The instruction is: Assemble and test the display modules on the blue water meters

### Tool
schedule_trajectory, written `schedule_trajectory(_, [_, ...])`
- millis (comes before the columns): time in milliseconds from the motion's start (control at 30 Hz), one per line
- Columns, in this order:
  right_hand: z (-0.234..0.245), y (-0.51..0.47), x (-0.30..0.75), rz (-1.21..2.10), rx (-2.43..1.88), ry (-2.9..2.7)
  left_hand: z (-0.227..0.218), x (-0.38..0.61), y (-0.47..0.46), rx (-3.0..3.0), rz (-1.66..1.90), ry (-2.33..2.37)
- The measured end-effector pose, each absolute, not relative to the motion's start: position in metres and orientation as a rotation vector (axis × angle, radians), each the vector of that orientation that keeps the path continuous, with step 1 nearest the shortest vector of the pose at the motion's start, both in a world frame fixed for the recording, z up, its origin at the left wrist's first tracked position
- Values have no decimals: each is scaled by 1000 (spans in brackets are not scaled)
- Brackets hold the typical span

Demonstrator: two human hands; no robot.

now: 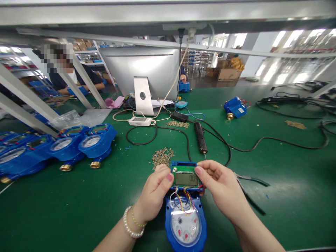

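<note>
A blue water meter (168, 224) with a clear round dial lies in front of me. At its upper end sits a green circuit board (183, 169) with a small display reading "0.0". Thin coloured wires (181, 199) run from the board down over the dial. My left hand (157, 187) is closed on the board's left edge, thumb on top. The right edge is pinched by my right hand (217, 178), thumb near the upper corner. Beyond the board lies a pile of small screws (162, 156). A black electric screwdriver (200, 136) points toward my right hand.
Several blue meters (96, 141) stand at the left, and another blue unit (235, 107) lies at the back right. Pliers (252, 192) rest beside my right hand. Black cables (262, 140) cross the green table near the monitor (147, 70). A person (70, 77) works across the table.
</note>
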State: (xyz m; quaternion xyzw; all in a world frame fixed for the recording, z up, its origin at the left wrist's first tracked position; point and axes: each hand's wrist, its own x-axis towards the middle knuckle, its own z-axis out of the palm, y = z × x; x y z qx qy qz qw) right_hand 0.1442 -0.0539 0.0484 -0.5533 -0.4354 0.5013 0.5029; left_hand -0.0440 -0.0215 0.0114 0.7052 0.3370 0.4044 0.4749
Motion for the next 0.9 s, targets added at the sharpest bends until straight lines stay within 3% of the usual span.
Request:
schedule_trajectory(467, [50,-58,158,1295,-1293,-1152,8,-45,-22,1644,991,884])
schedule_trajectory(900, [65,-58,166,349,-1204,-2165,24,-47,-19,1661,987,898])
